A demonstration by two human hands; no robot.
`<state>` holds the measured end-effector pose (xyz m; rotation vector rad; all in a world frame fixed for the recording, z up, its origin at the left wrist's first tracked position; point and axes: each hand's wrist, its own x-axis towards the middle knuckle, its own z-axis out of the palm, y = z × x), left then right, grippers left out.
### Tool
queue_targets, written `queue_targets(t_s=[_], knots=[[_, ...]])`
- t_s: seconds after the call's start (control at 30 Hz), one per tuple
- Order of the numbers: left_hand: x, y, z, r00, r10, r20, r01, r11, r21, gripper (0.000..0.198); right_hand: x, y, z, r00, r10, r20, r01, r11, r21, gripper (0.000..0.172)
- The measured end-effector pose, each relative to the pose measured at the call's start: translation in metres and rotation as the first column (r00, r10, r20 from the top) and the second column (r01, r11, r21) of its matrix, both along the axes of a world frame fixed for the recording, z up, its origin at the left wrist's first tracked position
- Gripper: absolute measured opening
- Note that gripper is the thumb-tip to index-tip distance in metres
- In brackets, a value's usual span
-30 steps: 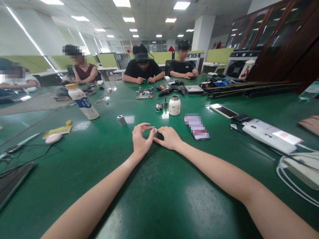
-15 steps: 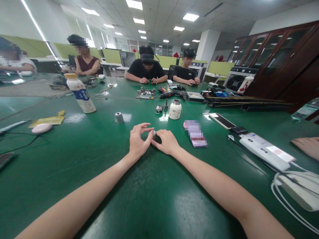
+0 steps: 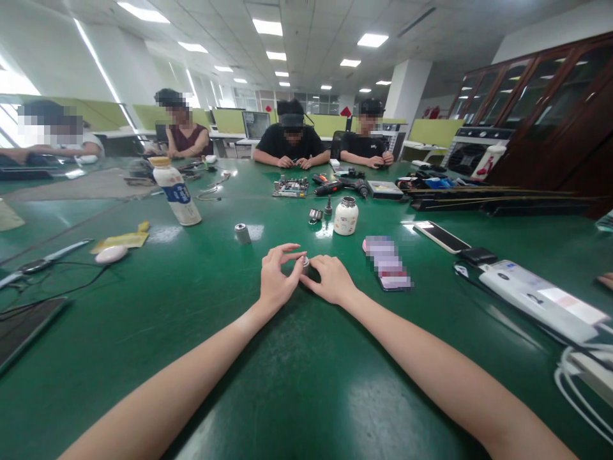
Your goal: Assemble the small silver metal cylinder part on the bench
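Both my hands meet over a small silver metal part [image 3: 305, 261] on the green table [image 3: 297, 383]. My left hand [image 3: 276, 278] pinches it with thumb and forefinger, the other fingers raised. My right hand [image 3: 332, 278] rests on the table with its fingertips closed against the same part. Most of the part is hidden between the fingers. A small metal cylinder [image 3: 242, 233] stands beyond my left hand. A white jar [image 3: 345, 216] and small metal pieces [image 3: 316, 214] lie farther back.
A phone [image 3: 387, 262] lies right of my hands, another phone [image 3: 441, 236] and a white power strip [image 3: 541, 299] farther right. A milk bottle [image 3: 178, 191], a pink mouse [image 3: 111, 254] and cables lie left. Several people sit across the table near a circuit board [image 3: 290, 187] and drill [image 3: 341, 186].
The view has shifted a little, so everything sits slightly farther right in the picture. My hands stay on the small part in the same pinch.
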<state>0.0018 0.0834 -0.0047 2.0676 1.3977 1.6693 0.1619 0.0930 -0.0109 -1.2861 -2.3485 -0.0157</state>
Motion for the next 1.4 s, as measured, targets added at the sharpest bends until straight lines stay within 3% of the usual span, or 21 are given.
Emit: queue_targets(t_s=[0.33,0.47,0.57,0.67,0.77,1.0,1.1,1.23,1.4], knots=[[0.002,0.001,-0.005,0.995,0.048,0.092,-0.054,0.996,0.067,0.014,0.0,-0.001,0.002,1.0,0.003,-0.008,-0.004,1.0,-0.023,0.037],[0.0,0.0,-0.001,0.973,0.217,0.071,-0.223,0.972,0.074,0.012,-0.001,-0.002,0.002,1.0,-0.006,-0.007,0.006,1.0,-0.018,0.038],[-0.004,0.001,0.001,0.942,0.329,-0.068,-0.335,0.937,-0.1,0.011,-0.001,-0.002,0.002,1.0,-0.009,-0.004,0.009,1.0,-0.01,0.038],[-0.007,0.002,0.001,0.936,0.285,-0.207,-0.343,0.873,-0.346,0.02,-0.001,-0.003,0.003,1.0,-0.009,-0.006,0.009,1.0,-0.004,0.038],[-0.009,0.003,-0.001,0.938,0.254,-0.237,-0.334,0.847,-0.414,0.026,-0.001,-0.003,0.003,1.0,-0.01,-0.009,0.01,1.0,-0.001,0.039],[-0.01,0.006,-0.004,0.951,0.262,-0.167,-0.305,0.888,-0.345,0.021,-0.001,-0.002,0.002,1.0,-0.002,-0.021,0.002,1.0,-0.003,0.039],[-0.009,0.007,-0.002,0.961,0.275,-0.019,-0.274,0.945,-0.18,0.015,-0.001,-0.001,0.001,1.0,-0.005,-0.022,0.005,1.0,-0.004,0.039],[-0.005,0.006,-0.001,0.983,0.131,0.126,-0.141,0.987,0.076,0.013,-0.001,-0.001,0.0,1.0,-0.006,-0.024,0.006,1.0,-0.003,0.039],[-0.004,0.008,-0.005,0.989,-0.057,0.135,0.052,0.998,0.044,0.015,0.0,-0.001,0.001,1.0,-0.006,-0.015,0.006,1.0,0.003,0.039]])
